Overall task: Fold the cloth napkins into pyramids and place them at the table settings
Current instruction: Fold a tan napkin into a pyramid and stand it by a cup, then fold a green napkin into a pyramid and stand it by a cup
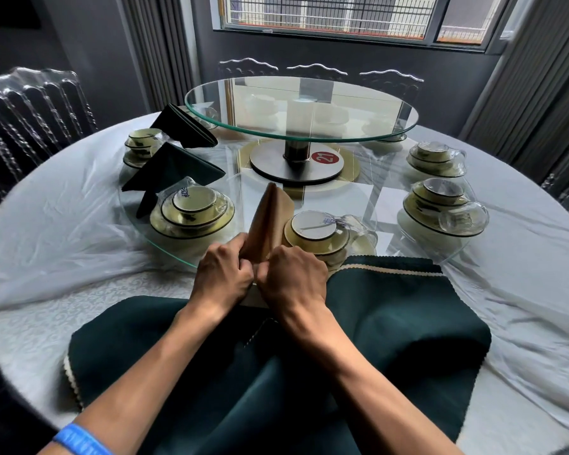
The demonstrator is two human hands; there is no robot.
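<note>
From the head camera, your left hand (222, 274) and right hand (291, 279) sit knuckle to knuckle just in front of the glass turntable (301, 103), each pinching the near base of the tan napkin (270, 221), which stands up as a peak. Two green pyramids (174, 169) stand left of the turntable. Green cloths (391, 310) lie under your forearms.

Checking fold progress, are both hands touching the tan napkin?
Touching. Head view shows the left hand and right hand pinching the tan napkin's base.
</note>
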